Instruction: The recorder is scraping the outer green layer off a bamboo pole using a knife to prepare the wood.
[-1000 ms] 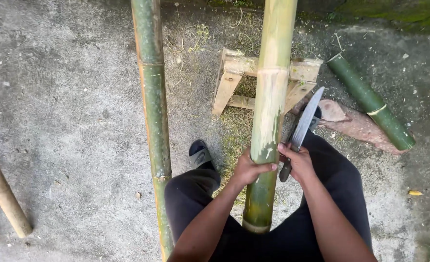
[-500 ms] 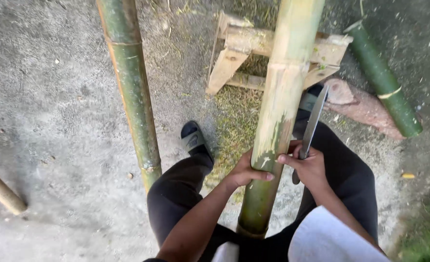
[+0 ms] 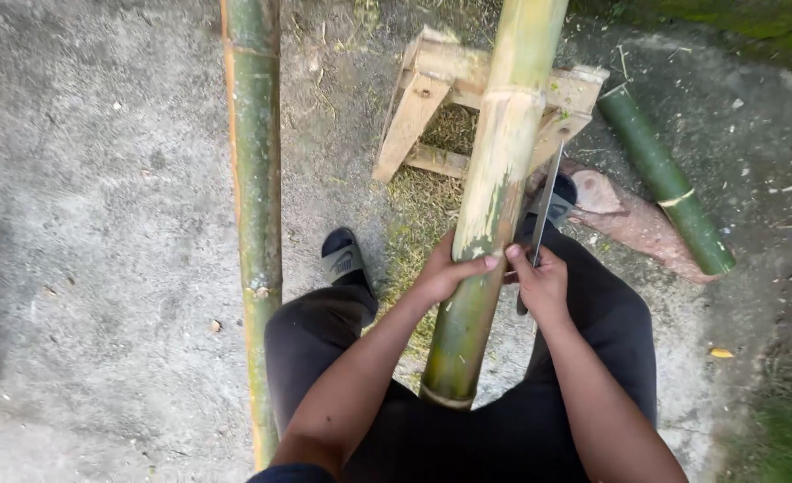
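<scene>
A thick bamboo pole (image 3: 494,179), partly stripped to pale yellow, runs from my lap up over a low wooden stand (image 3: 432,98). My left hand (image 3: 445,273) wraps around the pole at its middle. Right beside it, my right hand (image 3: 539,282) grips the handle of a long knife (image 3: 546,201), whose blade lies along the pole's right side and points away from me. Both hands sit close together against the pole. My legs in black trousers straddle the pole's near end.
A second long green bamboo pole (image 3: 254,179) lies on the concrete to my left. A short green bamboo piece (image 3: 664,179) and a reddish wood chunk (image 3: 628,219) lie at the right. Shavings cover the ground under the stand. My sandalled foot (image 3: 342,255) rests between the poles.
My view has shifted a little; the knife blade now lies closer against the pole's right side, and my right hand has drawn in next to my left hand.
</scene>
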